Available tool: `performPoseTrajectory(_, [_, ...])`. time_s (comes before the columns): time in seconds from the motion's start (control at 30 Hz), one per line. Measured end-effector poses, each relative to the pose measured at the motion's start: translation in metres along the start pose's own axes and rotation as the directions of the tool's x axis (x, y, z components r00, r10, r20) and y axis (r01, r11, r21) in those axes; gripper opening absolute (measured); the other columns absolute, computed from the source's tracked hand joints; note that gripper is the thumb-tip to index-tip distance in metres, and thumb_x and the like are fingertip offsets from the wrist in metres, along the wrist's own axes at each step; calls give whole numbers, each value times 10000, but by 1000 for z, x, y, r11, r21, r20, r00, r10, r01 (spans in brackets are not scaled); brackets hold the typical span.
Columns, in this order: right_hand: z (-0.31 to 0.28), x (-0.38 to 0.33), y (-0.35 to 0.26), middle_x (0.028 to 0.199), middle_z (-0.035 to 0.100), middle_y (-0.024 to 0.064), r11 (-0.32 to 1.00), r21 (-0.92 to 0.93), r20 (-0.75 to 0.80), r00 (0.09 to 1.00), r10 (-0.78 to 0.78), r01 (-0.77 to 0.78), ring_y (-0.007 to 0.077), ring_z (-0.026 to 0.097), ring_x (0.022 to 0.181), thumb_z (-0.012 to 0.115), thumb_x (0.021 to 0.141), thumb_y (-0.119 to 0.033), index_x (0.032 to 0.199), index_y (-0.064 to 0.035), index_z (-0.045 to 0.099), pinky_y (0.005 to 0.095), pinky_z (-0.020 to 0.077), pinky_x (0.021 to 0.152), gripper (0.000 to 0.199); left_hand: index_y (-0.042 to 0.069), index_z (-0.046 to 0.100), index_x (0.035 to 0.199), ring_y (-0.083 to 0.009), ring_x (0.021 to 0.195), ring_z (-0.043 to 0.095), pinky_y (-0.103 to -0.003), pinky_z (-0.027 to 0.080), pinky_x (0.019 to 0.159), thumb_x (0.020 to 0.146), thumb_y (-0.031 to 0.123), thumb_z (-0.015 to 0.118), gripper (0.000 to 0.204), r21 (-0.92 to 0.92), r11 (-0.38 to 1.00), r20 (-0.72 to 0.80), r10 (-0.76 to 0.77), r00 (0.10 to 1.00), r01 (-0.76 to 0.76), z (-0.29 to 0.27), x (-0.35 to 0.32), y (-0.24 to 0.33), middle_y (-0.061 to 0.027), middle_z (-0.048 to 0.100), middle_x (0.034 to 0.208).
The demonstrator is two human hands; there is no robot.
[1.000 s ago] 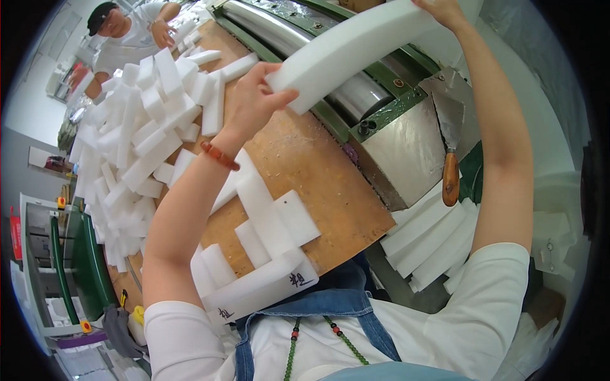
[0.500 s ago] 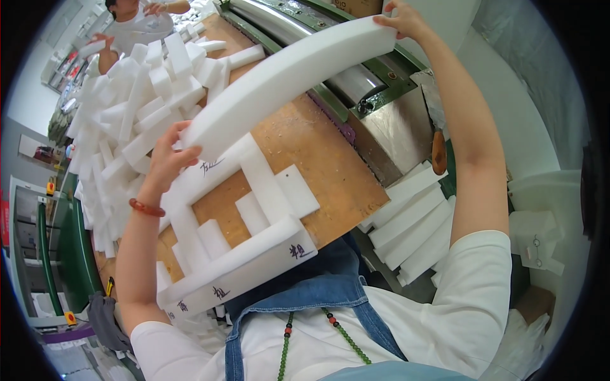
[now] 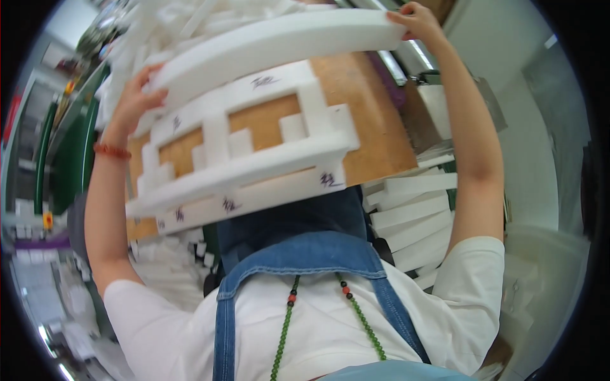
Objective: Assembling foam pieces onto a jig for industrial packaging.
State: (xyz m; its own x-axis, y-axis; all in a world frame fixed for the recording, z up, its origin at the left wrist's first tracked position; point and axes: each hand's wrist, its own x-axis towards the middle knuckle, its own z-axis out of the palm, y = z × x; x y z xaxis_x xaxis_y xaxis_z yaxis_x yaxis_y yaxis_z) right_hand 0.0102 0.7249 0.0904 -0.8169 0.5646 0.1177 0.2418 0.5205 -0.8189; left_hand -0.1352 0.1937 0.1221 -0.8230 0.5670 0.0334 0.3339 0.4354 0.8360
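- A person's left hand (image 3: 135, 101) and right hand (image 3: 416, 24) grip opposite ends of a long white foam strip (image 3: 273, 47) spanning the top of the frame.
- At centre frame, a white foam lattice (image 3: 254, 166) lies on the brown worktop (image 3: 375, 120).
- Loose foam pieces (image 3: 152, 28), blurred, crowd the upper left.

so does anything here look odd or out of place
No damage or spill shows clearly. The heap of foam pieces at the upper left is jumbled, unlike the orderly foam frame. The long foam strip between the left hand and right hand looks bowed, though the fisheye view may cause that.
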Motion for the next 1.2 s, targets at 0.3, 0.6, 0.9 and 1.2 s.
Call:
performPoseTrajectory(0.3, [15, -37, -52, 923, 614, 115, 942, 296, 238, 943, -231, 155, 147, 605, 798, 655, 844, -353, 1061, 26, 597, 182, 521, 701, 441, 6, 533, 1175, -175, 929, 536, -228, 487, 747, 858, 395, 608, 507, -80, 983, -286, -179, 941, 163, -87, -86, -13, -117, 551, 1075])
performPoseTrajectory(0.6, [86, -21, -75, 932, 614, 107, 979, 199, 342, 933, -115, 48, 158, 597, 839, 652, 846, -310, 1040, 40, 595, 227, 504, 784, 405, -4, 570, 1085, -203, 971, 529, -268, 446, 827, 865, 392, 603, 454, -207, 922, -206, -368, 907, 327, -103, -83, -71, -141, 565, 1064])
performPoseTrajectory(0.9, [115, 13, -96, 827, 582, 92, 899, 343, 402, 907, 123, -274, 124, 554, 660, 647, 861, -183, 959, 23, 589, 189, 467, 573, 235, -17, 491, 1177, -224, 1050, 528, -305, 423, 923, 856, 347, 627, 504, -262, 854, -105, -489, 866, 450, -147, 2, -97, -151, 534, 1148])
performPoseTrajectory(1.2, [102, -96, -96, 855, 605, 66, 776, 348, 417, 828, 375, -527, 154, 571, 767, 713, 721, -45, 836, -45, 553, 253, 483, 764, 197, 25, 455, 1186, -179, 969, 500, -260, 410, 879, 837, 77, 618, 389, -284, 666, 79, -701, 709, 690, -142, -35, -86, -116, 511, 1094])
